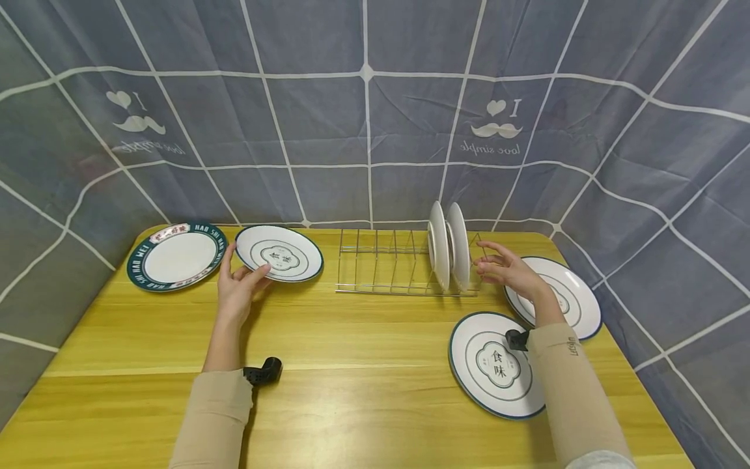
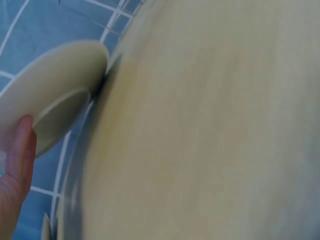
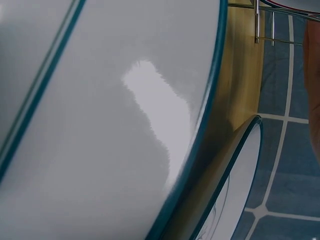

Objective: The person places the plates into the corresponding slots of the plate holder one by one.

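Note:
My left hand (image 1: 237,286) pinches the near left edge of a white plate (image 1: 305,251) with a thin dark blue rim. The thumb lies over its printed face. Seen from the left wrist, the plate's pale underside (image 2: 65,75) tilts up above the table. My right hand (image 1: 515,273) is just right of the wire dish rack (image 1: 375,286), its fingers loosely bent and holding nothing. Two white plates (image 1: 461,247) stand on edge in the rack's right end, close to those fingertips. In the right wrist view, only a strip of the hand (image 3: 312,85) shows.
A plate with a wide green lettered rim (image 1: 137,267) lies at the back left. On the right, one blue-rimmed plate (image 1: 492,397) lies nearer the front and another (image 1: 577,293) lies behind it, partly under the right arm. A grey tile-patterned curtain (image 1: 410,124) hangs behind the wooden table (image 1: 351,391).

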`<state>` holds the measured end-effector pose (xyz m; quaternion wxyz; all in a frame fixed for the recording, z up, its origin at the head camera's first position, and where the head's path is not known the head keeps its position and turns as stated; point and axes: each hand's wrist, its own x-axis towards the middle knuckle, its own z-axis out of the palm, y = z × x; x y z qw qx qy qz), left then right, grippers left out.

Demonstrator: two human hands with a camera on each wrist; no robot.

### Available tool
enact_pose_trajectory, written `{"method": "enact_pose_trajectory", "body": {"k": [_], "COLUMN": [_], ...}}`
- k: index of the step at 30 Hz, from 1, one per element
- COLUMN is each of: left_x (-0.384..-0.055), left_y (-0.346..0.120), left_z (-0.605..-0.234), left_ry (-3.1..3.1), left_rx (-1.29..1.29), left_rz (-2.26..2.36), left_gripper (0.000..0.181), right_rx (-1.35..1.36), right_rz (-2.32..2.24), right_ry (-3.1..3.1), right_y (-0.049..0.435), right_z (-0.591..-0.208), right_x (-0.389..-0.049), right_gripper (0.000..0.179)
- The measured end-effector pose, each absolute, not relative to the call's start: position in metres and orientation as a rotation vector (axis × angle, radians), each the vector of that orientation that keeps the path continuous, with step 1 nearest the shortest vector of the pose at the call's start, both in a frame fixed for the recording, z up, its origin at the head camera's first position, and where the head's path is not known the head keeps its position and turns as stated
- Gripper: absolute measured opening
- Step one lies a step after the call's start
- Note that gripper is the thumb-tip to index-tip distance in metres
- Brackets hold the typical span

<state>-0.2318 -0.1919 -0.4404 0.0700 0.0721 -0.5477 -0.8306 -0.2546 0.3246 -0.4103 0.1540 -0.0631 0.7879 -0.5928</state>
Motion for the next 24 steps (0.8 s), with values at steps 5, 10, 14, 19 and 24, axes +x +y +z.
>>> {"method": "enact_pose_trajectory", "body": {"k": [5, 10, 14, 19, 24], "left_x": [-0.236, -0.234, -0.235, -0.235, -0.234], "left_y": [-0.182, -0.171, -0.161, -0.147, -0.125], "left_z": [-0.433, -0.411, -0.393, -0.375, -0.362], "left_ry": [-1.613, -1.607, -1.581, -1.558, -1.622], "left_rx": [0.128, 0.096, 0.036, -0.077, -0.199], "left_rz": [-2.408, -2.337, -2.271, -2.202, -2.159], "left_gripper": [0.090, 0.090, 0.090, 0.090, 0.090], "right_rx": [-0.181, -0.180, -0.172, -0.175, -0.177], "right_rz": [-1.701, -1.699, -1.698, -1.696, -1.696], "right_ry": [2.257, 2.255, 2.255, 2.255, 2.253], "right_y": [0.325, 0.325, 0.325, 0.324, 0.325], "right_z": [-0.411, -0.411, -0.411, -0.410, -0.410], "right_x": [-0.254, -0.255, -0.255, -0.255, -0.256], "right_gripper": [0.066, 0.066, 0.066, 0.066, 0.067]}}
